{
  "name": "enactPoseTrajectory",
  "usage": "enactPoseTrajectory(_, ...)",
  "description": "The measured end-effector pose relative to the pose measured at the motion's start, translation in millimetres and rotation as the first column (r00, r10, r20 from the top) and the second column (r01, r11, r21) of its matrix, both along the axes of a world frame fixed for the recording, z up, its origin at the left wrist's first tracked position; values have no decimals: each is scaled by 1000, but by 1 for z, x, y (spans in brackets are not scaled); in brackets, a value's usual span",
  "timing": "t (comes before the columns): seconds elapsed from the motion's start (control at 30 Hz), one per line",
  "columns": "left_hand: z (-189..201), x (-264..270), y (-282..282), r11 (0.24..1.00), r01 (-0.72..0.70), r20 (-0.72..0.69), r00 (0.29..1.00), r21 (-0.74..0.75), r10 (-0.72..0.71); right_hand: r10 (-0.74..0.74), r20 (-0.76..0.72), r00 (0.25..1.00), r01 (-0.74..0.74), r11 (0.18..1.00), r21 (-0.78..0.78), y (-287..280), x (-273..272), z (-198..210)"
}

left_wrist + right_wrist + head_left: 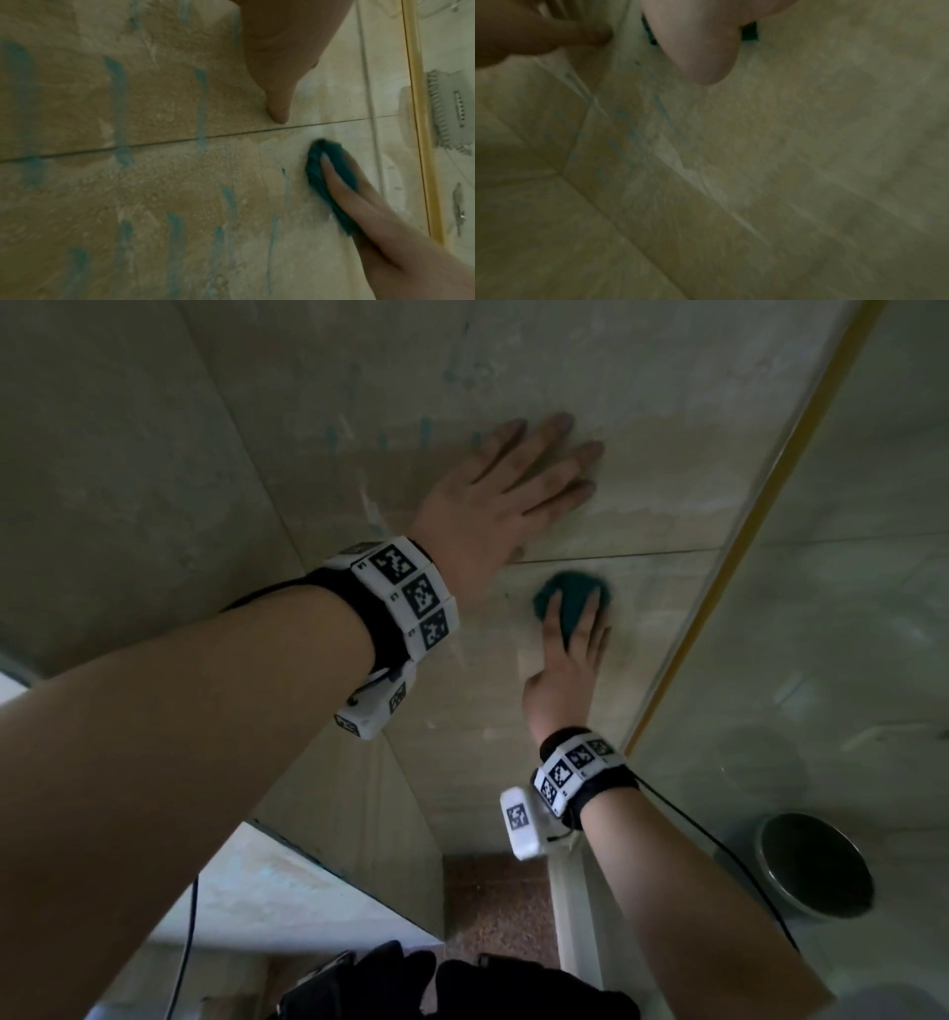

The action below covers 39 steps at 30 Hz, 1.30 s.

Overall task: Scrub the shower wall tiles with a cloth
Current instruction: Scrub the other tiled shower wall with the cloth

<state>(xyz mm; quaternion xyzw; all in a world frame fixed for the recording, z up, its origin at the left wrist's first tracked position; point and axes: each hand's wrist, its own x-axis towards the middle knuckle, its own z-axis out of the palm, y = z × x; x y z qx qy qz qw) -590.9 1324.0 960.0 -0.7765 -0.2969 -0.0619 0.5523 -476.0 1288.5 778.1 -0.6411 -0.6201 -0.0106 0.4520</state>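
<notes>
— Two hands on the tiles [154, 469]?
— Yes. The left hand [506, 498] lies flat, fingers straight. Below it, the right hand [567, 654] presses the teal cloth [572, 593], fingers over it.
— Anything only one view shows?
— Blue streaks [119, 101], clearest at the left wrist; the metal bowl [814, 865], contents unclear, only overhead.
</notes>
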Motion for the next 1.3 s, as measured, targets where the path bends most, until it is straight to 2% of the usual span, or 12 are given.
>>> enactPoseTrajectory(0.2, 36, 3, -7, 976, 201, 388, 896, 85, -218, 10, -168, 986, 27, 977, 212, 18, 18, 97)
enactPoseTrajectory(0.33, 62, -3, -14, 950, 304, 727, 638, 67, -255, 180, -68, 981, -143, 919, 368, 21, 22, 159)
enactPoseTrajectory(0.4, 68, -10, -18, 944, 317, 830, 501, 86, -244, 308, -20, 951, -282, 894, 348, 19, 23, 183)
enactPoseTrajectory(0.47, 69, -17, -21, 935, 342, 872, 426, 93, -242, 471, -69, 879, -438, 857, 273, 15, 26, 205)
enactPoseTrajectory(0.57, 64, -23, -21, 909, 408, 835, 468, 87, -290, 600, -104, 794, -568, 791, 228, 9, 29, 227)
enactPoseTrajectory(0.73, 63, -5, -21, 833, 553, 772, 522, 18, -363, 651, -59, 757, -607, 734, 305, 5, 29, 252)
enactPoseTrajectory(0.83, 73, 5, -20, 860, 510, 761, 567, -24, -316, 625, -269, 733, -531, 773, 348, 2, 26, 263)
enactPoseTrajectory(0.93, 77, 11, -16, 898, 436, 732, 629, -54, -261, 573, -355, 738, -463, 814, 350, 2, 27, 270)
enactPoseTrajectory(1.03, 77, 14, -11, 943, 332, 601, 760, -31, -247, 594, -406, 694, -502, 804, 319, 3, 40, 274)
enactPoseTrajectory(1.13, 78, 21, -11, 961, 275, 525, 820, -10, -229, 472, -346, 811, -331, 857, 394, 4, 51, 276)
enactPoseTrajectory(1.23, 81, 25, -7, 974, 227, 536, 822, 4, -193, 134, -109, 985, -49, 820, 570, 10, 54, 283)
enactPoseTrajectory(1.3, 82, 23, -4, 981, 193, 534, 829, 9, -168, -31, -21, 999, 37, 843, 537, 19, 58, 293)
